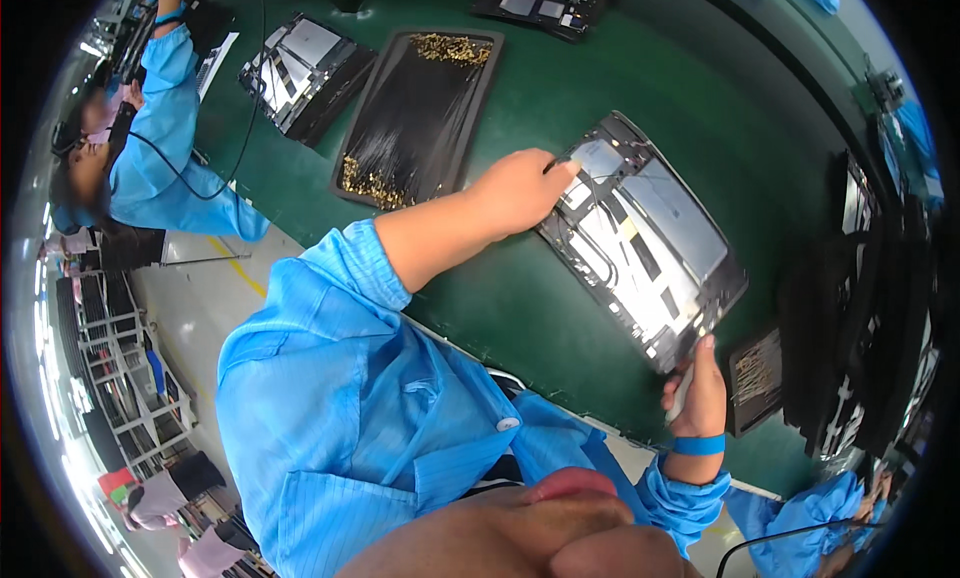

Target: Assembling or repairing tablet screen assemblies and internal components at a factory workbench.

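Note:
An opened flat electronic device (665,228) with a dark frame, silvery panels and thin black cables is tilted over the green table in front of me. My left hand (520,190) is closed on its left edge, with the thumb over the top face. At the near right corner my right hand (698,398) grips the same device, thumb on the rim and fingers curled below. A small whitish object (680,396) shows against the right hand's fingers; its kind is hard to make out. The undersides of both grips are hidden.
Left of the device lies a black tray (350,168) of thin black cables with gold ends. A stack of similar devices (300,73) stands beyond it, another device (540,3) at the far edge. At right are a small tray (742,408) and dark stacked parts (850,338). A co-worker (160,148) sits at left.

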{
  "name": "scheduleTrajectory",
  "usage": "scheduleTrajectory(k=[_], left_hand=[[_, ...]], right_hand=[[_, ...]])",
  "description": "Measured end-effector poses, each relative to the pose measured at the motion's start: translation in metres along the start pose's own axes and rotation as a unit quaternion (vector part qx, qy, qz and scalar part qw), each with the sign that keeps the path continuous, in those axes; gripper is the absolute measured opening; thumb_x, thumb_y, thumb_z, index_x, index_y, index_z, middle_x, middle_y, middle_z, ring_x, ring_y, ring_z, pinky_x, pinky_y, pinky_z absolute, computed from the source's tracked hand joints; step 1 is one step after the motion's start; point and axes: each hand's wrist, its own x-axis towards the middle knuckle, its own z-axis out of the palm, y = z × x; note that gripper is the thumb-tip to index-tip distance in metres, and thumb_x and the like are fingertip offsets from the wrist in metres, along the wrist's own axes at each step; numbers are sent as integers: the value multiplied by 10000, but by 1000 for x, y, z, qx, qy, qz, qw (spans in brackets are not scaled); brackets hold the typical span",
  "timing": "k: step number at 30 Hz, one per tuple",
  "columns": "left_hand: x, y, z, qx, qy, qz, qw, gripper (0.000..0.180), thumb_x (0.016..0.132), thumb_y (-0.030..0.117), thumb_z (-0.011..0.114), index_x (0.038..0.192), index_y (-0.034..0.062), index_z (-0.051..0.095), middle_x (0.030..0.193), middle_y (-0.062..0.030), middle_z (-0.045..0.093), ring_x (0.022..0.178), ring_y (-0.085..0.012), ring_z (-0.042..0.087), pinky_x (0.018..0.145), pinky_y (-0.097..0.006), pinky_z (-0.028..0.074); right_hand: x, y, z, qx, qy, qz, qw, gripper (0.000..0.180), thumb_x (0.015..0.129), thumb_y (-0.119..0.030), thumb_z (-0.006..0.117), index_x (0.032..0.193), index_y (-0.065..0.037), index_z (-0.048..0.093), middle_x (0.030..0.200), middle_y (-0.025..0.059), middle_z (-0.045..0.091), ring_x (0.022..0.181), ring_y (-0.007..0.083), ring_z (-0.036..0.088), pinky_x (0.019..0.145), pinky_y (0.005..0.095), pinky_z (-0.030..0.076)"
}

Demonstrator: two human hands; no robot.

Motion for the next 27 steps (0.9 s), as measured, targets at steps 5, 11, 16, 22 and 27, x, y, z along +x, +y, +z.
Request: scheduleTrajectory(k=[5,11,16,22,27], left_hand=[[47,3,-19,-223,-59,-119,966,366,806,343,471,899,0,560,780,-60,534,672,-102,454,583,-238,380],[158,-7,-41,-567,176,-230,771,530,773,304,537,1164,-3,353,1188,-154,338,1017,-261,377,860,-345,355],[211,-12,-62,-654,297,-216,661,259,778,237,524,968,68,472,836,-42,519,713,-166,472,600,-295,409],[256,-63,-74,-602,208,-212,741,168,849,221,399,863,131,540,850,6,569,742,-153,520,690,-223,371],[242,-34,-60,-619,154,-209,742,98,805,137,481,823,43,462,755,-64,484,614,-151,456,549,-254,428]], right_hand=[[-4,-41,31,95,-75,-57,991,364,810,-381,448,894,-31,499,603,64,541,390,117,459,301,204,314],[74,-125,61,146,64,-126,979,420,752,-467,502,846,-57,515,612,26,524,347,116,403,288,209,297],[133,-159,71,157,174,-173,957,623,788,-457,460,1224,-47,288,1133,164,438,621,141,466,446,214,363],[114,-98,91,145,105,-90,980,554,811,-387,459,1229,-61,298,1068,131,472,599,121,462,438,212,362],[98,-85,102,126,86,-108,982,483,828,-308,448,1186,-6,331,979,116,497,593,104,467,414,197,364]])
